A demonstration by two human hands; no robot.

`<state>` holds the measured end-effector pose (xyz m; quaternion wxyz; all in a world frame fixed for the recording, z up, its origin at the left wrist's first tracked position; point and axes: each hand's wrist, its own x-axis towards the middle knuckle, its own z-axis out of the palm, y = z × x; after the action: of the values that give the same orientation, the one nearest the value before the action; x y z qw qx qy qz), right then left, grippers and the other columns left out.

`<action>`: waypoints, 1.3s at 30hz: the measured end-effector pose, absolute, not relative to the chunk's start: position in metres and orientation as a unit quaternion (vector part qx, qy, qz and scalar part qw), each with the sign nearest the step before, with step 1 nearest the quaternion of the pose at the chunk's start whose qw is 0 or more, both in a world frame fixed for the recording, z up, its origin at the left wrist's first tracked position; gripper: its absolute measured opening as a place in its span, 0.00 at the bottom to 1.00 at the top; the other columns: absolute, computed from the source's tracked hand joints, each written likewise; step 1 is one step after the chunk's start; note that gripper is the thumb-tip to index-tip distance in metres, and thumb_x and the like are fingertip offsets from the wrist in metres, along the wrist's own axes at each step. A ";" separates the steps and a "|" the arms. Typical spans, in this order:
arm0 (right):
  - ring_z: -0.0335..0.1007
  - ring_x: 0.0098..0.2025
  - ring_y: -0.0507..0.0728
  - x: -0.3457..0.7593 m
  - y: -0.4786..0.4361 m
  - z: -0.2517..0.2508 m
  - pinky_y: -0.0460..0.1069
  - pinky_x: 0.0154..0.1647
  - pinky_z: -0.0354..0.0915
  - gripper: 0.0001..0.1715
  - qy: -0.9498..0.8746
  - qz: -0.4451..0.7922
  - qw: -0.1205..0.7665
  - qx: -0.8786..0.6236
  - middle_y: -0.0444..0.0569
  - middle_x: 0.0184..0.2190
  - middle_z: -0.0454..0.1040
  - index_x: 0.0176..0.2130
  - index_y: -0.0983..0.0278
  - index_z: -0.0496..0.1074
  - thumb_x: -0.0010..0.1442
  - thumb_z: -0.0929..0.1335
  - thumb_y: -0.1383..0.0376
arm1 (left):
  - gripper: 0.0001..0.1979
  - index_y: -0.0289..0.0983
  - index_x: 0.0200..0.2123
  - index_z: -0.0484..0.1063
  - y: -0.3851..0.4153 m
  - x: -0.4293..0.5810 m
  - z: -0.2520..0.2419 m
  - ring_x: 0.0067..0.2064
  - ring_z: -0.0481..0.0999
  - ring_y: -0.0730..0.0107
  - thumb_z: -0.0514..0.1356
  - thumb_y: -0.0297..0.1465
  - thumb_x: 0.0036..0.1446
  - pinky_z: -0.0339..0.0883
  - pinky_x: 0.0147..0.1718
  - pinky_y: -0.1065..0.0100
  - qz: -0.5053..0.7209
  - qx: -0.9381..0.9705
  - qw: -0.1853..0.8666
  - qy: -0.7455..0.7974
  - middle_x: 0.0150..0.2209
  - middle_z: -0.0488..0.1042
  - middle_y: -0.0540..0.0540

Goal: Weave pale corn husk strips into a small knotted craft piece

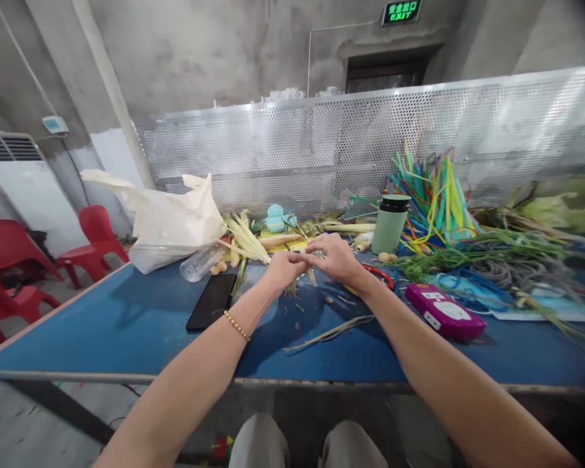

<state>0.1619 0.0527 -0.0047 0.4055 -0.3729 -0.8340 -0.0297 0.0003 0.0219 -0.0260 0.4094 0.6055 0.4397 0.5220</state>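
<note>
My left hand (283, 269), with a beaded bracelet at the wrist, is closed in a pinch above the middle of the blue table. My right hand (337, 257) meets it there, thumb and fingertips pressed together. Whatever is between the fingertips is too small and hidden to make out; some thin pale strands show just below. Pale corn husks (249, 242) lie just beyond my left hand. A dark phone (212, 303) rests left of it. Beneath my hands, small scraps and a dry strip of husk (331, 333) lie on the table.
A white plastic bag (173, 218) and a clear bottle (202, 261) stand at the left. To the right are a green tumbler (391, 225), colourful pipe cleaners (433, 201), a purple box (444, 312) and tangled green-grey cords (497, 257). A perforated metal panel (283, 156) borders the back.
</note>
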 end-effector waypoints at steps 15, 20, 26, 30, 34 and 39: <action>0.60 0.25 0.51 0.155 0.046 -0.005 0.46 0.29 0.54 0.09 -0.833 0.116 0.415 -0.347 0.43 0.19 0.69 0.21 0.64 0.68 0.51 0.66 0.67 | 0.14 0.33 0.15 0.70 0.011 0.006 -0.023 0.23 0.53 0.78 0.69 0.35 0.39 0.46 0.24 0.70 0.511 0.617 0.400 0.445 0.16 0.60 0.52; 0.59 0.25 0.51 0.154 0.044 -0.004 0.46 0.28 0.53 0.10 -0.831 0.107 0.416 -0.354 0.43 0.19 0.68 0.20 0.64 0.68 0.50 0.65 0.66 | 0.13 0.32 0.14 0.69 0.013 0.006 -0.025 0.22 0.53 0.78 0.67 0.31 0.42 0.47 0.24 0.69 0.505 0.632 0.378 0.449 0.15 0.59 0.52; 0.59 0.24 0.51 0.153 0.043 -0.004 0.46 0.28 0.53 0.10 -0.827 0.096 0.423 -0.358 0.43 0.18 0.68 0.19 0.64 0.68 0.50 0.66 0.67 | 0.13 0.32 0.13 0.68 0.012 0.007 -0.024 0.23 0.55 0.78 0.67 0.29 0.43 0.47 0.25 0.69 0.507 0.641 0.368 0.444 0.15 0.58 0.53; 0.60 0.24 0.51 0.153 0.042 -0.005 0.46 0.28 0.54 0.10 -0.825 0.094 0.428 -0.357 0.43 0.18 0.69 0.20 0.65 0.69 0.50 0.66 0.67 | 0.13 0.32 0.13 0.68 0.012 0.007 -0.023 0.22 0.55 0.78 0.66 0.29 0.43 0.47 0.24 0.69 0.503 0.643 0.364 0.448 0.15 0.58 0.53; 0.62 0.25 0.51 0.152 0.043 -0.007 0.45 0.28 0.55 0.09 -0.824 0.095 0.428 -0.360 0.43 0.20 0.71 0.20 0.65 0.70 0.51 0.66 0.68 | 0.13 0.32 0.13 0.68 0.011 0.007 -0.023 0.22 0.54 0.79 0.66 0.29 0.43 0.46 0.24 0.70 0.499 0.646 0.360 0.452 0.14 0.58 0.53; 0.68 0.30 0.54 0.155 0.049 -0.003 0.47 0.34 0.61 0.09 -0.816 0.102 0.446 -0.353 0.47 0.26 0.76 0.26 0.65 0.75 0.55 0.67 0.65 | 0.10 0.32 0.17 0.73 0.015 0.004 -0.023 0.23 0.59 0.77 0.69 0.31 0.41 0.52 0.25 0.71 0.534 0.586 0.432 0.430 0.17 0.66 0.50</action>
<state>0.1549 0.0488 -0.0028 0.4458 -0.3528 -0.8163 0.1023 0.0038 0.0149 -0.0231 0.4317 0.5861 0.4299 0.5342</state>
